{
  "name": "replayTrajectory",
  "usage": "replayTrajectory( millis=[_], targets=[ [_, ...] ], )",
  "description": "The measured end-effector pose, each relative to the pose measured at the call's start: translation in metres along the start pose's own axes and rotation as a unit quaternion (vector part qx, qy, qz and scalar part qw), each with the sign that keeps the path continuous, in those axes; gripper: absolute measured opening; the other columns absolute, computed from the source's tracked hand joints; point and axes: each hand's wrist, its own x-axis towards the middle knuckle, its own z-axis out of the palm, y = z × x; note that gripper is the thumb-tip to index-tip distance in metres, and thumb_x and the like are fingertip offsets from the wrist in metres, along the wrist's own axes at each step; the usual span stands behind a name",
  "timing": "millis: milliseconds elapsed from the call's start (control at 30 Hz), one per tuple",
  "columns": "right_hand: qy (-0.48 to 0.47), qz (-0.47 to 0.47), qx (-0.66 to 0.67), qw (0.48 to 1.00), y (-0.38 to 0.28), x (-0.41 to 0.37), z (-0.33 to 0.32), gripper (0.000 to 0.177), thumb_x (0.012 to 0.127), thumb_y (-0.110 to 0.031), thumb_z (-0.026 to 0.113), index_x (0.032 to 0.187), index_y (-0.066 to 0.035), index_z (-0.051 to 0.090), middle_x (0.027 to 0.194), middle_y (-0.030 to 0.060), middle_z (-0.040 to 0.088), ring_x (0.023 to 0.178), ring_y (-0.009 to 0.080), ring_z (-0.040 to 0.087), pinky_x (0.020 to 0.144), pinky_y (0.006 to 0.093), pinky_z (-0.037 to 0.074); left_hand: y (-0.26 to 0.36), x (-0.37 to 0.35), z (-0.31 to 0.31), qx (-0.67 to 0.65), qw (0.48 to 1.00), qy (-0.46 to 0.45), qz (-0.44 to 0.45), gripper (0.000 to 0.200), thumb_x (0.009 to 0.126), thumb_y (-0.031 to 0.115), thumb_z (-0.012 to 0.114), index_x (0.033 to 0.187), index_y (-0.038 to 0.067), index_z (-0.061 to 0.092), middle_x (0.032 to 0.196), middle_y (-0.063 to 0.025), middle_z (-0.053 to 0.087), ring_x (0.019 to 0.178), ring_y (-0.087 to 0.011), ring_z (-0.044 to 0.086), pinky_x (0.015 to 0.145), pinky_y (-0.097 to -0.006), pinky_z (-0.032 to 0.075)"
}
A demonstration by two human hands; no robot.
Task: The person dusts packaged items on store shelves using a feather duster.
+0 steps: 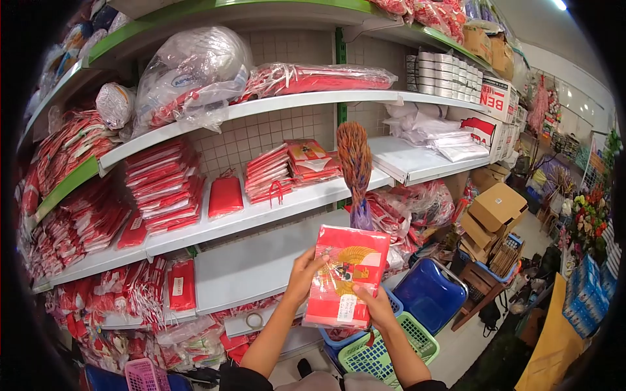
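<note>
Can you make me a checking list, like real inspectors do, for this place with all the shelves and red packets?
Surface: white shelf holding a tall stack of red-and-white packets and smaller piles.
Job's things: one red packet in clear wrap, held up, with a gold winged picture and a white label; the writing is too small to read.
Clutter: green basket and pink basket low down; cardboard box with more stuff around it.
Grippers: bare hands; left hand and right hand both hold the packet.
Cables: nothing seen.
Surroundings: colourful flowers far right.
</note>
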Motion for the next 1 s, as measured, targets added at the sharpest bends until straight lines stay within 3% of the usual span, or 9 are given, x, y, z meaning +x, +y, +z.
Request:
replayTrajectory(
  millis=[33, 133, 300, 500, 733, 833, 900, 933, 1000],
  targets=[
    [0.015, -0.002, -0.046, 0.999, -0.006, -0.001, 0.000, 0.033, 0.084, -0.018, 0.063, 0.109, 0.001, 0.053, 0.097, 0.0083, 0.062, 0.085, 0.0132, 0.060, 0.074, 0.0287, 0.048, 0.006, -0.004, 0.003, 0.141, 0.980, 0.054, 0.128, 0.039, 0.086, 0.015, 0.058, 0.122, 0.002, 0.050, 0.101, -0.0073, 0.060, 0.091, -0.0117, 0.056, 0.078, -0.0261, 0.047],
    [0.021, -0.103, -0.212, 0.972, 0.003, 0.007, -0.007, 0.040, 0.083, -0.015, 0.063, 0.116, 0.001, 0.047, 0.098, 0.0085, 0.062, 0.085, 0.0167, 0.060, 0.078, 0.0298, 0.047, -0.017, -0.018, -0.009, 0.199, 0.969, 0.103, 0.101, 0.042, 0.089, 0.023, 0.054, 0.125, 0.002, 0.047, 0.109, -0.0086, 0.058, 0.102, -0.0155, 0.054, 0.086, -0.0289, 0.044],
    [-0.074, -0.203, -0.365, 0.906, -0.005, -0.017, 0.042, 0.045, 0.081, -0.015, 0.064, 0.117, 0.001, 0.045, 0.090, 0.0118, 0.061, 0.080, 0.0188, 0.058, 0.071, 0.0304, 0.046, -0.035, -0.048, 0.028, -0.119, 0.988, 0.082, -0.060, 0.055, 0.094, 0.046, 0.031, 0.133, 0.008, 0.036, 0.118, -0.0089, 0.055, 0.111, -0.0213, 0.051, 0.097, -0.0362, 0.038],
    [-0.139, -0.232, -0.488, 0.830, 0.016, -0.046, 0.032, 0.042, 0.082, -0.018, 0.061, 0.114, 0.002, 0.044, 0.072, 0.0194, 0.058, 0.063, 0.0320, 0.060, 0.054, 0.0375, 0.044, -0.109, -0.024, -0.087, -0.461, 0.878, -0.070, 0.112, 0.057, 0.089, 0.055, 0.035, 0.117, 0.008, 0.049, 0.107, -0.0087, 0.057, 0.095, -0.0234, 0.057, 0.084, -0.0390, 0.048],
    [-0.018, -0.171, -0.546, 0.820, 0.066, -0.060, -0.008, 0.028, 0.085, -0.017, 0.054, 0.105, 0.001, 0.049, 0.060, 0.0196, 0.058, 0.056, 0.0370, 0.058, 0.051, 0.0451, 0.043, 0.015, -0.042, -0.067, -0.394, 0.903, 0.113, 0.124, 0.055, 0.090, 0.051, 0.034, 0.122, 0.008, 0.046, 0.115, -0.0116, 0.054, 0.102, -0.0255, 0.054, 0.089, -0.0411, 0.045],
    [-0.082, -0.190, -0.576, 0.791, 0.065, -0.057, -0.006, 0.027, 0.085, -0.016, 0.053, 0.104, 0.003, 0.049, 0.063, 0.0213, 0.058, 0.058, 0.0380, 0.059, 0.052, 0.0465, 0.043, -0.050, -0.015, -0.137, -0.503, 0.819, -0.145, 0.237, 0.055, 0.091, 0.049, 0.034, 0.121, 0.004, 0.046, 0.114, -0.0104, 0.054, 0.103, -0.0249, 0.053, 0.091, -0.0398, 0.044],
    [-0.105, -0.216, -0.614, 0.752, 0.051, -0.044, 0.002, 0.028, 0.085, -0.017, 0.052, 0.103, 0.004, 0.049, 0.066, 0.0228, 0.058, 0.060, 0.0391, 0.059, 0.054, 0.0476, 0.043, -0.022, -0.038, -0.102, -0.282, 0.939, 0.101, 0.168, 0.058, 0.090, 0.051, 0.033, 0.124, 0.006, 0.043, 0.118, -0.0100, 0.052, 0.105, -0.0257, 0.053, 0.091, -0.0414, 0.044],
    [-0.077, -0.206, -0.590, 0.777, 0.048, -0.037, 0.010, 0.027, 0.085, -0.017, 0.052, 0.102, 0.003, 0.050, 0.066, 0.0231, 0.058, 0.061, 0.0396, 0.059, 0.054, 0.0479, 0.044, -0.010, -0.037, -0.098, -0.343, 0.929, -0.030, 0.137, 0.060, 0.089, 0.054, 0.034, 0.128, 0.008, 0.041, 0.122, -0.0097, 0.051, 0.108, -0.0261, 0.052, 0.092, -0.0423, 0.043],
    [-0.021, -0.182, -0.540, 0.821, 0.048, -0.024, 0.031, 0.026, 0.085, -0.018, 0.052, 0.101, 0.002, 0.051, 0.068, 0.0238, 0.058, 0.062, 0.0406, 0.058, 0.055, 0.0485, 0.044, 0.019, -0.055, -0.067, -0.355, 0.933, -0.008, 0.065, 0.065, 0.088, 0.057, 0.031, 0.129, 0.008, 0.040, 0.125, -0.0125, 0.049, 0.112, -0.0293, 0.049, 0.094, -0.0452, 0.042]
  ],
)
